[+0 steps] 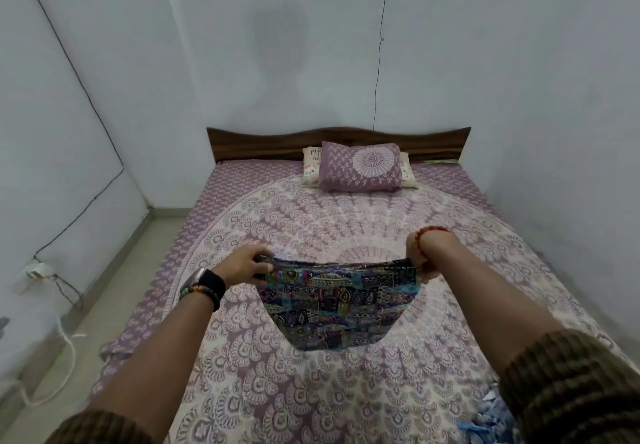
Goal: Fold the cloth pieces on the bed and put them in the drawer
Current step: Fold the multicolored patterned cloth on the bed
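A multicoloured patchwork-print cloth (332, 305) hangs stretched between both hands above the middle of the bed (450, 236). My left hand (247, 263) pinches its upper left corner. At the cloth's upper right corner, my right hand (420, 253) grips the fabric in a fist, with a red bead bracelet on that wrist. The cloth's lower edge sags toward the purple and white mandala bedsheet. Another blue and white cloth (485, 423) lies at the bed's near right edge, partly hidden by my right sleeve. No drawer is in view.
Two pillows (360, 166) lie against the wooden headboard (270, 142) at the far end. Along the left wall, a power strip (36, 270) with cables sits near the floor, and a white cord (65, 350) lies on the tiles.
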